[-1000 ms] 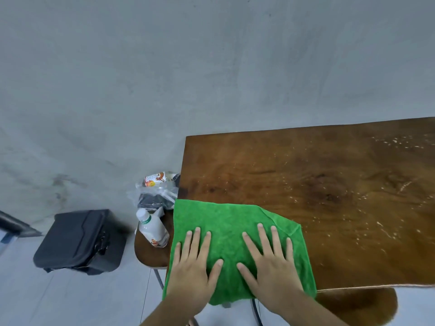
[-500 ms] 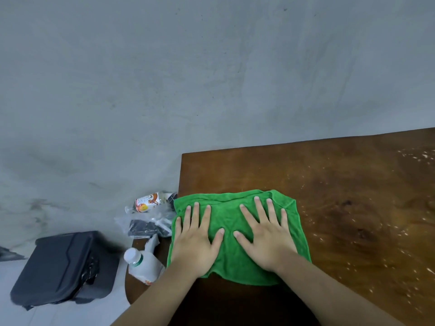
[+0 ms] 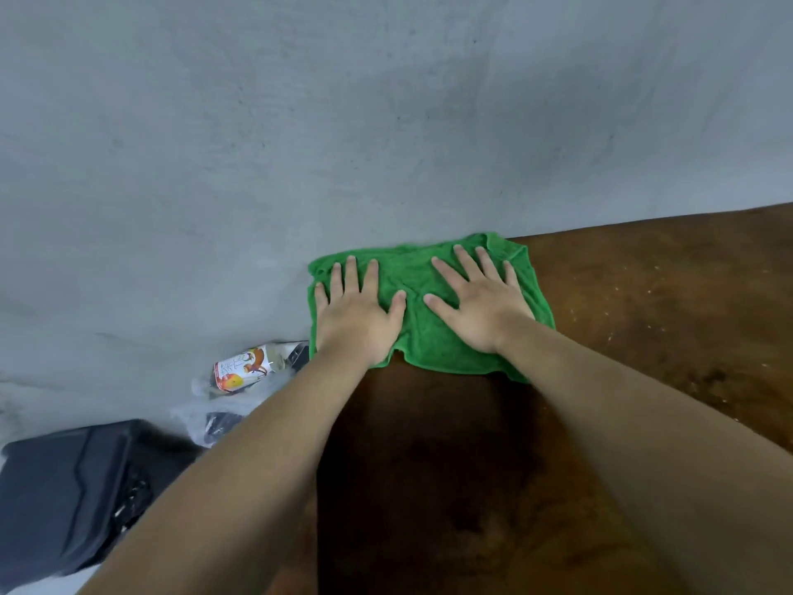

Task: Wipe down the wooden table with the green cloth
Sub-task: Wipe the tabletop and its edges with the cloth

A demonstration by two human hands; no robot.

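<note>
Both palms down flat at the far left corner of the wooden table (image 3: 643,345). Left hand (image 3: 358,313) spread wide, fingers splayed, pressing on the green cloth (image 3: 422,332) and gripping nothing. Right hand (image 3: 480,309) just beside it, equally open, fingers fanned toward the far edge, also pressed flat on the cloth with nothing clasped. Cloth lying rumpled right in that corner, its top reaching the far edge, its left side reaching the left edge. Pale specks scattered over the tabletop toward the right edge; darker, shadowed wood between the forearms. Grey wall (image 3: 386,122) directly behind. Off the left edge, lower down: a labelled bottle (image 3: 246,369) amid clear plastic wrapping (image 3: 206,416), and a black case (image 3: 64,487) near the bottom left.
</note>
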